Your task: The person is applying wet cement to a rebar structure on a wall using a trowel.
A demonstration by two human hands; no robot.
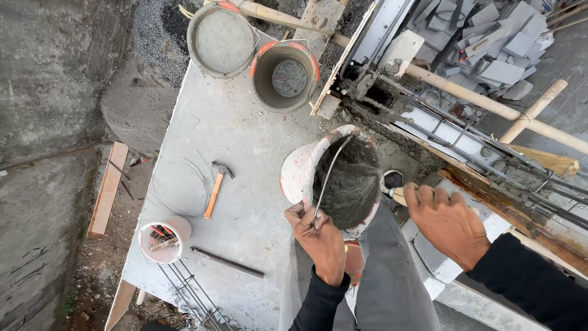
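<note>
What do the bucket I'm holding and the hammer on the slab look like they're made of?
The bucket looks like plastic, white and orange under grey mortar crust, with a thin metal wire bail held by the left hand. The hammer seems to have a dark steel claw head and an orange handle, wood or fibreglass.

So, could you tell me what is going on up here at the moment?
A person holds a bucket of wet concrete by its wire handle with the left hand. The right hand grips a tool handle beside the bucket. On the concrete slab below lie a hammer, a wire coil, a small pail of tools and two more buckets.
</note>
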